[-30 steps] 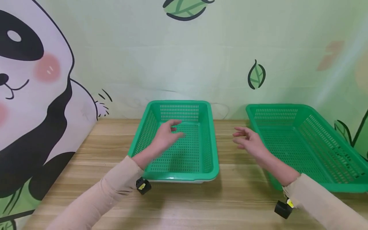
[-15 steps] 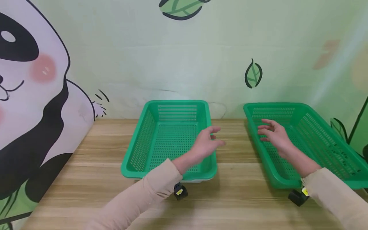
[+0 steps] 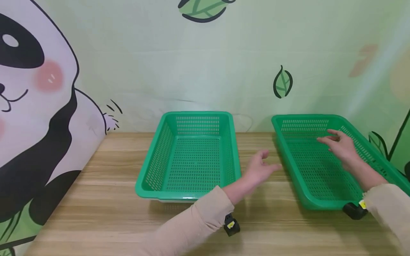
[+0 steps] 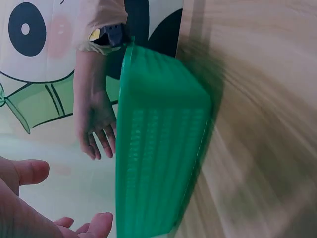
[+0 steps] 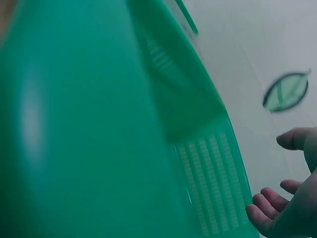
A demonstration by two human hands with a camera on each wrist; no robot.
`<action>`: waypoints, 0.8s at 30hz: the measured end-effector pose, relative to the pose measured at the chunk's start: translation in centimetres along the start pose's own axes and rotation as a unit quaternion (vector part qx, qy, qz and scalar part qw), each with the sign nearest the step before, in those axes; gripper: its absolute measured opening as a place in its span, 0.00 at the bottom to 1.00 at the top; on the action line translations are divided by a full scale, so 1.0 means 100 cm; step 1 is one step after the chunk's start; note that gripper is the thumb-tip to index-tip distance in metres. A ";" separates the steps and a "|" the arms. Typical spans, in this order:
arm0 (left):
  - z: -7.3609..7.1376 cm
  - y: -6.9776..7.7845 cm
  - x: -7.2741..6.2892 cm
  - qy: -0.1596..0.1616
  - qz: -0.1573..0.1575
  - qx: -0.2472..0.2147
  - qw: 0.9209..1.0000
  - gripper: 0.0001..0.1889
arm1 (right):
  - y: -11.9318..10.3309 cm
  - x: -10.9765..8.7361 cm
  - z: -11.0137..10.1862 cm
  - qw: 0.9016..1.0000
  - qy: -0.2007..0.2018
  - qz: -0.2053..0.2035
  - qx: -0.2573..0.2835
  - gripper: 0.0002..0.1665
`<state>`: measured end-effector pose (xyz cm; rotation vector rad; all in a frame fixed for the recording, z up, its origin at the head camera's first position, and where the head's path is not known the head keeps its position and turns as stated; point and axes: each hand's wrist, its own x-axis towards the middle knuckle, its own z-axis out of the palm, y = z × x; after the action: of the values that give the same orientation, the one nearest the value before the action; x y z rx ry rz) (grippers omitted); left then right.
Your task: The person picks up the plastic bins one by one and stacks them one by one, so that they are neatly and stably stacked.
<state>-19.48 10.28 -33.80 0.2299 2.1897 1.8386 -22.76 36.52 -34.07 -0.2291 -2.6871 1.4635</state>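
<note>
Hovering over the right basket (image 3: 320, 174), the right hand (image 3: 342, 145) is sitting nearer; the left hand (image 3: 257, 170) is hanging left of it. Basket's lying on the counter (image 3: 275, 217), running longways front-to-back, I'm guessing. Fingers (image 5: 260, 215) on both are looking loose, holding nothing.

My feeds: head cam looks fwd/down from farther back; L wrist cam (image 3: 232, 227) is sideways, close, facing R basket (image 3: 323, 205); R wrist cam (image 3: 355, 211), nearly on it. Head + L wrist share R hand (image 3: 343, 145).
</note>
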 end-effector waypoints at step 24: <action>0.060 -0.020 0.010 0.045 -0.017 -0.011 0.999 0.35 | 0.124 0.027 -0.099 0.984 0.110 0.093 -0.106 0.48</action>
<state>-18.48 15.85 -36.79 0.1075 2.2182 1.8879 -22.92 51.78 -39.11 -0.6313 -2.6940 1.1117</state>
